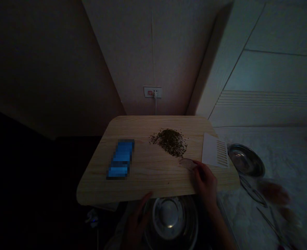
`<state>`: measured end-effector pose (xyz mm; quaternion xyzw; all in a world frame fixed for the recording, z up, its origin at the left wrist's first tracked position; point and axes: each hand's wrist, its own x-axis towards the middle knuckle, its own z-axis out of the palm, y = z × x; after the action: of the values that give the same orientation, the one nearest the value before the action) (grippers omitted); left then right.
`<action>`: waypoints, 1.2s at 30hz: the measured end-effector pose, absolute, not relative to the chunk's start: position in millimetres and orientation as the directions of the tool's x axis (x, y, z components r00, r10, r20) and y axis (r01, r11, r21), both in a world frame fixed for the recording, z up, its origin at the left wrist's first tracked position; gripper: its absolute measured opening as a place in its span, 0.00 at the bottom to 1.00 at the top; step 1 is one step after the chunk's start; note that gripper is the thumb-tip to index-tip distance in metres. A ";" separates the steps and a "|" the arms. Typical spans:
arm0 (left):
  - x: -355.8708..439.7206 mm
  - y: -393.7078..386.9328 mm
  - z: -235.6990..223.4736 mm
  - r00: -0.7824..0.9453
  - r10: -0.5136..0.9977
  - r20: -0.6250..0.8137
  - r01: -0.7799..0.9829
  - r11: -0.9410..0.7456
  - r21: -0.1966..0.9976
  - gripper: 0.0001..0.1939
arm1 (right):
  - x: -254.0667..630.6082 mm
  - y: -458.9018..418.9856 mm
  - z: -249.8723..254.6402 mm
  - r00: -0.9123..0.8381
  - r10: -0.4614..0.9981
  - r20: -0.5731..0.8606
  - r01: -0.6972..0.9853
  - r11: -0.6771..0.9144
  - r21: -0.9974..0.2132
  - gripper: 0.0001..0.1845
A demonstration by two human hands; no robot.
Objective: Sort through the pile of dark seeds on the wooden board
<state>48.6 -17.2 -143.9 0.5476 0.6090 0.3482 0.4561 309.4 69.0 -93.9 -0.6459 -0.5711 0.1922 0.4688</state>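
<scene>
A loose pile of small dark green-brown beans or seeds (171, 141) lies on the light wooden table (143, 180), with stray ones around its edges. My right hand (205, 180) pinches a thin, clear, rounded piece like a small scoop or scraper (187, 164), held at the pile's near right edge. Below the table's front edge is a shiny metal bowl (192, 225), with a smaller round metal shape showing in its middle. My left hand (137, 222) is at that bowl's left rim, thumb and index finger apart around it; its other fingers are lost in the dark.
A phone-like blurred blue screen (120, 159) lies on the table's left. A white slotted plastic piece (213, 151) lies at the right edge. Beyond are another metal bowl (247, 160), dark-handled scissors (253, 192) and another person's blurred hand (274, 192). A wall socket (152, 92) holds a plug.
</scene>
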 end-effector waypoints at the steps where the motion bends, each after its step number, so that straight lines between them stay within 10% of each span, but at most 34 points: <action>1: 48.8 -16.9 -142.7 0.015 0.984 -0.180 0.349 0.164 0.923 0.20 | 309.5 69.0 -94.4 0.266 0.921 0.285 0.555 0.095 -0.826 0.15; 36: 51.0 -17.1 -139.6 -0.027 0.985 -0.170 0.333 0.169 0.928 0.20 | 307.1 67.3 -87.3 0.083 0.961 0.263 0.549 0.177 -0.817 0.15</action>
<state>51.0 -17.1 -139.6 0.5330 0.6181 0.3624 0.4500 307.1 67.3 -87.3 -0.5957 -0.6337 0.2386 0.4321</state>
